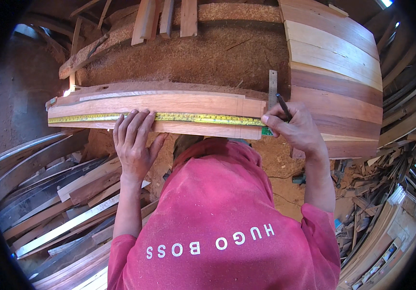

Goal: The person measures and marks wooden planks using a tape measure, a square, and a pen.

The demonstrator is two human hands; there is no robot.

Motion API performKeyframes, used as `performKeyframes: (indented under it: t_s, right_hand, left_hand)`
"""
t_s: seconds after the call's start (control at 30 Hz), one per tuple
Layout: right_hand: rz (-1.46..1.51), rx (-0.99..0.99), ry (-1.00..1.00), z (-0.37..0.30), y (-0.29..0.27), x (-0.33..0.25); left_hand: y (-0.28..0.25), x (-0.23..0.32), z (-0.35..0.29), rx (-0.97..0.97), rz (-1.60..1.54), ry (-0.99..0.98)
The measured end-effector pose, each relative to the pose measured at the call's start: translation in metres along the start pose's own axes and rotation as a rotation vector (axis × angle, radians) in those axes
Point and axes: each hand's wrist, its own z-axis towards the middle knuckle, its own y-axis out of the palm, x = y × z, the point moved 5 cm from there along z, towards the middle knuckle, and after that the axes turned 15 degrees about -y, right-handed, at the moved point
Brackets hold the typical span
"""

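Note:
A long reddish wooden board (193,104) lies crosswise in front of me, with a yellow tape measure (208,119) stretched along it. My left hand (134,135) rests over the tape, fingers stretched across it and the thumb spread toward the board's near edge. At the board's right end, my right hand (295,126) is closed around a black pen (282,106), its upper end pointing up. The thumb and fingertips of that hand are by the tape's end. Beside them stands a metal square blade (272,84), with a green part (266,131) below. Thin lines cross the board near this end.
Joined planks (336,96) form a panel at the right. Several wood pieces (188,19) stick out at the far side above sawdust (184,63). Stacked boards and offcuts (72,208) fill the left; more scraps (367,193) lie at the right.

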Motion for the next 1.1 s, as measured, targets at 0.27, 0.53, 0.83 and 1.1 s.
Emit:
performKeyframes:
  t_s: [0.27, 0.53, 0.83, 1.1]
  right_hand:
    - [-0.003, -0.002, -0.030, 0.0003, -0.0002, 0.0016]
    - [0.001, 0.007, -0.023, -0.0006, 0.0001, 0.0014]
    - [-0.006, -0.014, -0.077, 0.0016, -0.0003, 0.0010]
    - [0.005, -0.013, -0.053, 0.0011, -0.0016, 0.0071]
  left_hand:
    - [0.0005, -0.0001, 0.0001, -0.007, 0.003, -0.002]
    - [0.0006, 0.0008, 0.0000, 0.001, -0.014, -0.003]
    - [0.0025, -0.0004, -0.0013, 0.021, -0.028, -0.017]
    - [0.0039, -0.0027, -0.0005, 0.022, -0.010, 0.009]
